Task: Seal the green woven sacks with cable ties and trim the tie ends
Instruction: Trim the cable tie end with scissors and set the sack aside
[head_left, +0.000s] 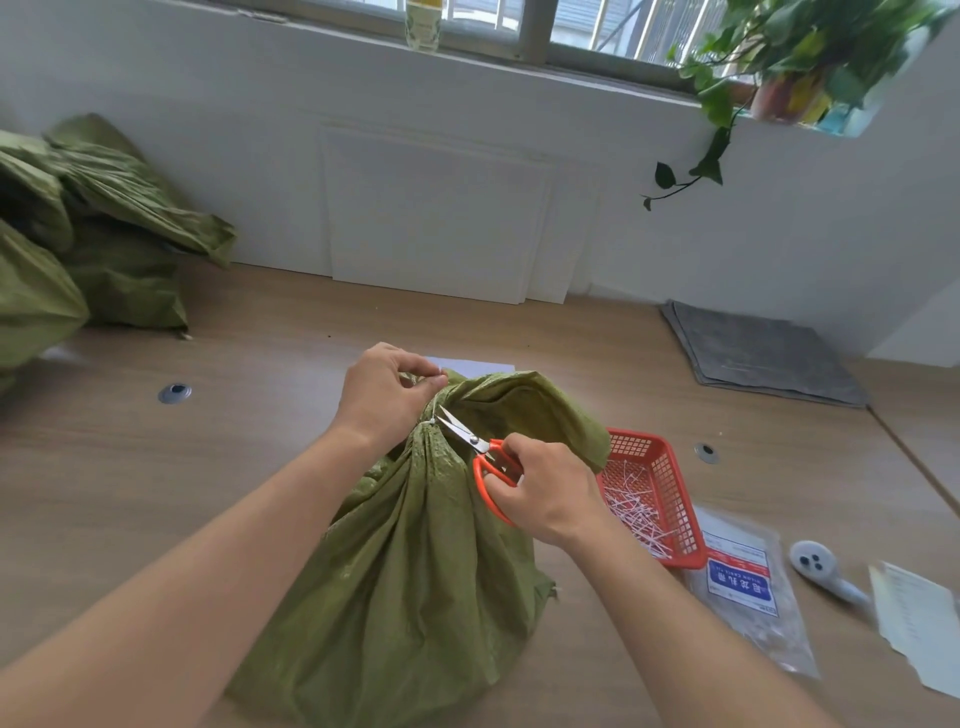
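A full green woven sack stands on the wooden table in front of me, its neck gathered by a white cable tie. My left hand pinches the tie's free end above the neck, pulling it upward. My right hand holds orange-handled scissors, whose open blades point up-left and reach the tie at the sack's neck.
A red mesh basket with several cut tie ends sits right of the sack. A plastic bag of cable ties, a white device and papers lie further right. More green sacks pile at the far left. A grey mat lies at the back right.
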